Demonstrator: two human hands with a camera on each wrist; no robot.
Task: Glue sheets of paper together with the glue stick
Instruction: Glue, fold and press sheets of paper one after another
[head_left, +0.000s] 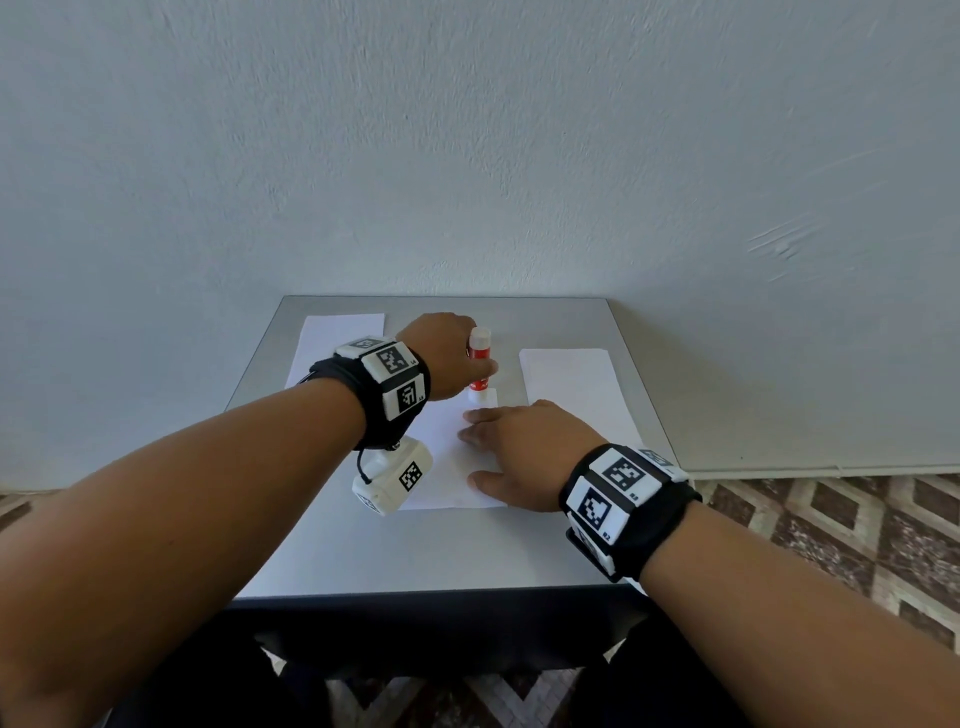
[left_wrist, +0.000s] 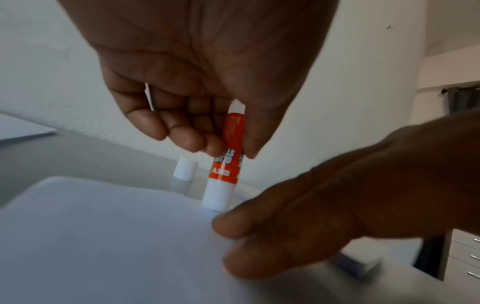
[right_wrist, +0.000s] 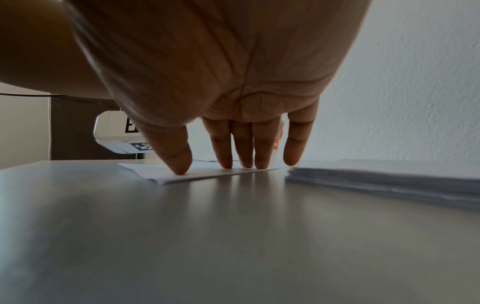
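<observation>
Left hand holds the glue stick upright on a sheet while the right hand pins the paper flat.

The grey table (head_left: 519, 545) fills the lower middle of the head view, against a pale wall (head_left: 467, 130). A stack of paper (head_left: 569, 379) lies at its right, another sheet (head_left: 337, 338) at the upper left, and the middle sheet (head_left: 447, 467) at center. The right hand (head_left: 519, 452) lies flat, fingers straight, pressing that sheet. The left hand (head_left: 447, 358) pinches the red-and-white glue stick (head_left: 478, 364), its lower end on the sheet's far edge. The white cap (left_wrist: 185, 170) stands just behind it.
</observation>
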